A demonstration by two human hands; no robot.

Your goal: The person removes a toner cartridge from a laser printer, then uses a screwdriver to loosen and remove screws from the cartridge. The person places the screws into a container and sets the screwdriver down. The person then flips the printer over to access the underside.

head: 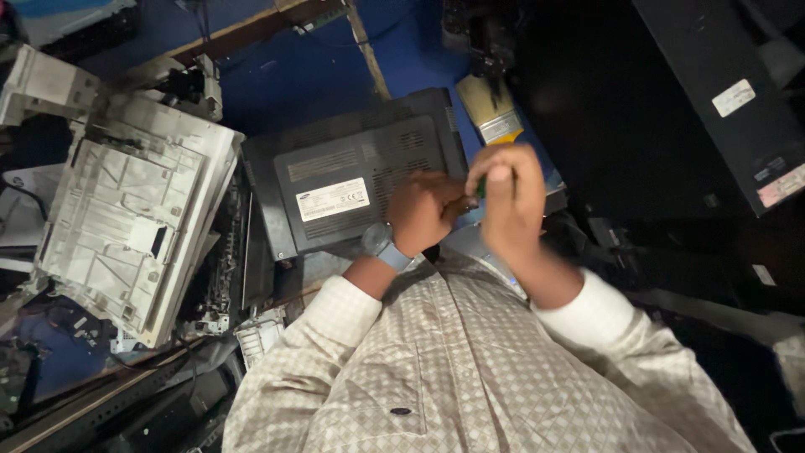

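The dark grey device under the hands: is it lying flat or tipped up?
Flat. The dark grey device lies with its vented, labelled panel facing the camera; the left hand rests on its edge.

A dark grey printer housing (356,180) lies flat on the blue counter, its vented underside panel facing up, with a white rectangular label near the panel's middle. Its right edge sits under the two hands. A slim tool with a green handle (481,188) is mostly hidden, only a sliver showing at that same edge
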